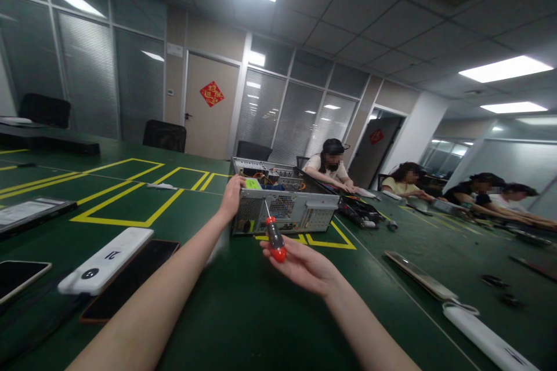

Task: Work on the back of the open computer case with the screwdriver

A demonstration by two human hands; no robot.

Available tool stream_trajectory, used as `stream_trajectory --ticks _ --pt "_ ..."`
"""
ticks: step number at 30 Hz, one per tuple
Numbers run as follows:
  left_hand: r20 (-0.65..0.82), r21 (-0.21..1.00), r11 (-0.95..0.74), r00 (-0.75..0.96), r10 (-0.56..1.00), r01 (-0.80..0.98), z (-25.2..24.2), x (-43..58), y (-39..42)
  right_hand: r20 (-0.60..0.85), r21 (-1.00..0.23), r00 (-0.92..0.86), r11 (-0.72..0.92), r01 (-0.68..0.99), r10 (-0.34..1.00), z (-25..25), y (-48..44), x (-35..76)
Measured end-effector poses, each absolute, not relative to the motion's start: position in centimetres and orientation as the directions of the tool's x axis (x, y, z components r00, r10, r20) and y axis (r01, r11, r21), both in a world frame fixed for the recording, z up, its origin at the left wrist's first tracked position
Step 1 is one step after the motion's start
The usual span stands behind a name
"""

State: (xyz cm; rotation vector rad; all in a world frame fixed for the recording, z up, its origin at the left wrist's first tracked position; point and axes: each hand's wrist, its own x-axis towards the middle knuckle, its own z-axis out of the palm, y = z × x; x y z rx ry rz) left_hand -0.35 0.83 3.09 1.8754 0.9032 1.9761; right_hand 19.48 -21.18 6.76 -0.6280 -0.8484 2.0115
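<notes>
An opened computer case [300,214] lies on its side on the green table, its metal back panel facing me. My left hand [232,197] grips the case's left corner, fingers over the top edge beside a bright yellow-green part [252,184]. Palm up, my right hand [300,261] holds a screwdriver [276,239] with a red and black handle. Its thin shaft points up at the back panel, and the tip appears to touch it near the fan grille. Cables and boards show inside the case; its lower interior is hidden.
On the left lie a white power bank [107,261], dark phone [134,278] and a drive-like metal box [35,214]. Right of the case are black parts [361,211], another phone [420,275] and white power bank [487,336]. Several people [328,165] work across the table.
</notes>
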Motion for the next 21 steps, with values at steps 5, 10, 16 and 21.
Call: stream_trajectory --ticks 5,10,16,21 --pt "0.794 0.606 -0.765 -0.116 0.596 0.219 3.26 -0.44 0.54 -0.201 -0.661 -0.493 -0.489 -0.57 0.847 6.27 -20.72 19.78" --pt "0.797 0.601 -0.766 -0.094 0.597 0.229 3.32 -0.55 0.32 -0.251 -0.59 -0.553 -0.579 -0.563 0.794 6.36 -20.67 20.04" --pt "0.8 0.597 -0.768 -0.109 0.59 0.231 3.27 -0.49 0.42 -0.235 -0.663 -0.543 -0.541 -0.516 0.806 6.8 -21.24 19.72" --pt "0.807 0.589 -0.78 -0.105 0.581 0.211 3.35 -0.5 0.4 -0.191 -0.726 -0.632 -0.542 -0.424 0.751 6.9 -21.4 19.5"
